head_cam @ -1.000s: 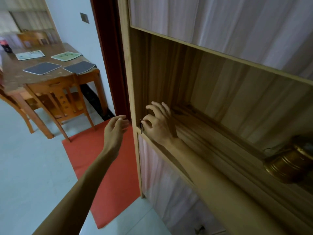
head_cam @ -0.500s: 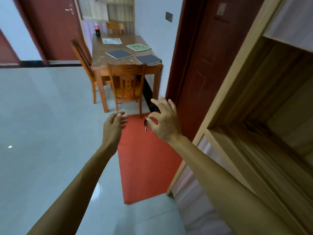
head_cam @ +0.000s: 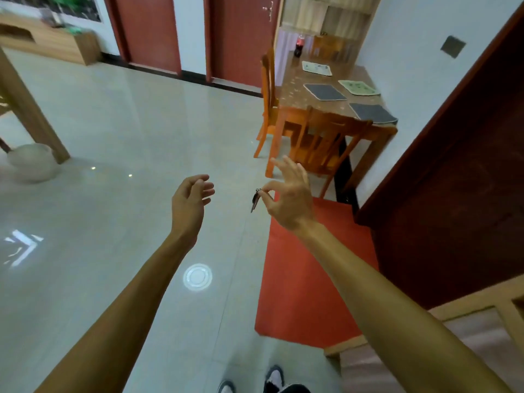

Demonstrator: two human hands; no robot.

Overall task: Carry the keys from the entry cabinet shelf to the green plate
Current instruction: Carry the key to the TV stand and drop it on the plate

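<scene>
The keys [head_cam: 254, 200] hang from the thumb and forefinger of my right hand [head_cam: 289, 198], held out in the air over the edge of the red mat, other fingers spread. My left hand [head_cam: 190, 204] floats beside it to the left, empty, fingers loosely curled and apart. The entry cabinet [head_cam: 467, 321] shows only as a wooden corner at the lower right. No green plate can be made out; something green and blurred lies on the low cabinet at the far upper left.
A wooden dining table [head_cam: 334, 103] with placemats, a bottle and chairs [head_cam: 326, 143] stands ahead on the right. A red mat [head_cam: 306, 279] lies by a dark red door [head_cam: 453, 171]. Shiny tiled floor [head_cam: 127, 165] stretches left toward a wooden post [head_cam: 25, 109] and low cabinet [head_cam: 54, 42].
My view has swung left, away from the cabinet shelf toward the room. My right hand has lifted the keys off the shelf and carries them out over the floor; my left hand stays alongside.
</scene>
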